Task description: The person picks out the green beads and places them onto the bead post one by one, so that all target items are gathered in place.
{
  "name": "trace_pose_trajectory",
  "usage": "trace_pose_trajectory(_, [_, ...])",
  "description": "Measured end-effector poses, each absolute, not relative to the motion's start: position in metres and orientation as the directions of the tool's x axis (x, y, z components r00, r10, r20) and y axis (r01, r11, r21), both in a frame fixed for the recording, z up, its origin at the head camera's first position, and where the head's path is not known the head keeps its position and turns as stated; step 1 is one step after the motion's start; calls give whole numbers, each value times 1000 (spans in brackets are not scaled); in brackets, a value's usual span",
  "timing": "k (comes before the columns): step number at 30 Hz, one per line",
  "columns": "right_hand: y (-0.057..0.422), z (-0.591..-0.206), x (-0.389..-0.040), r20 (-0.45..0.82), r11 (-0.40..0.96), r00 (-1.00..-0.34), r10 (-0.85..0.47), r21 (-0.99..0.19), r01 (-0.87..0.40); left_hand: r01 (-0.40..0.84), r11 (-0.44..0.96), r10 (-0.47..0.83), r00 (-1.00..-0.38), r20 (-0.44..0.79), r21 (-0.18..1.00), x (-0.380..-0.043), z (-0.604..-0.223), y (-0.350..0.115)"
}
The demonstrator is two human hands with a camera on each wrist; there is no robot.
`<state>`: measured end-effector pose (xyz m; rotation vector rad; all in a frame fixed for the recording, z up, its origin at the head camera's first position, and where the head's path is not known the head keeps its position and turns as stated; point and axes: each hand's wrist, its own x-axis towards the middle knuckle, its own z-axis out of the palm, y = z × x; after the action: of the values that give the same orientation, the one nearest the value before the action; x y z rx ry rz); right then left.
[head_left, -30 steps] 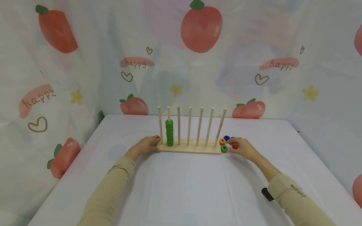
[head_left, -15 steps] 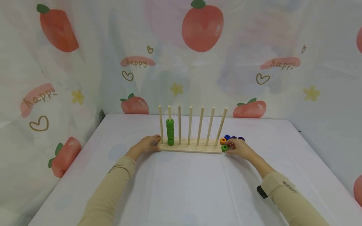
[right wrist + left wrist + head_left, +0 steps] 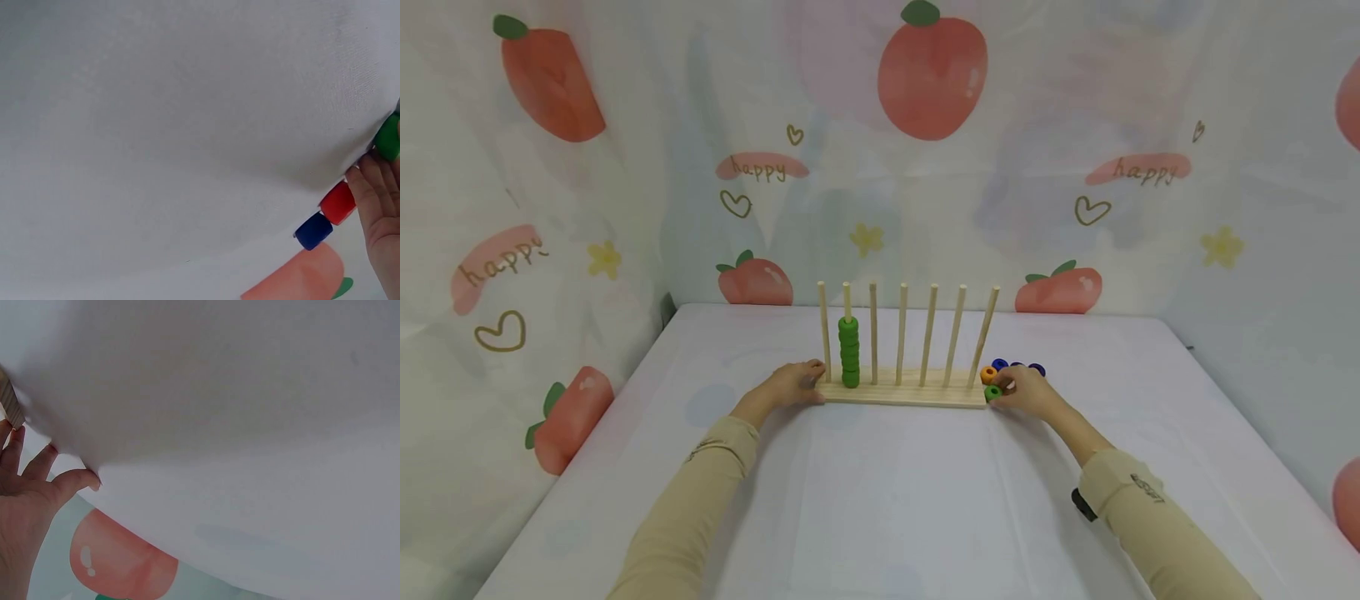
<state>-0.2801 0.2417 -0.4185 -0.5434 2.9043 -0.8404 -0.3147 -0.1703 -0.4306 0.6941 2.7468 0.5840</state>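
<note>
A wooden peg rack [image 3: 902, 396] stands on the table, with several upright pegs. Green beads [image 3: 849, 354] are stacked on its second peg from the left. My left hand [image 3: 786, 385] grips the rack's left end, thumb in front and fingers behind; in the left wrist view a corner of the wood [image 3: 10, 403] meets the fingertips. At the right end, my right hand [image 3: 1030, 393] pinches a loose green bead [image 3: 993, 392] between thumb and fingers. The right wrist view shows that green bead [image 3: 389, 136] at the fingertips, partly cut off by the frame.
An orange bead [image 3: 988, 375] lies behind the green one, touching the rack's end. Blue beads [image 3: 1000, 365] sit farther back. A red bead [image 3: 338, 203] and a blue bead [image 3: 313, 231] lie beside the right hand. A patterned cloth [image 3: 925, 217] rises behind the table.
My right hand has moved left, from beside the red bead to the green bead, and now covers the red bead in the head view. My left hand stays on the rack.
</note>
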Motion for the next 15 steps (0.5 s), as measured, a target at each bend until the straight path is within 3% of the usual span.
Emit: trace_pose_trajectory(15, [244,-415,-282,-6,795,-928,-373,-518,-316,381,818,482,-863,-151,431,-316,-432,-170])
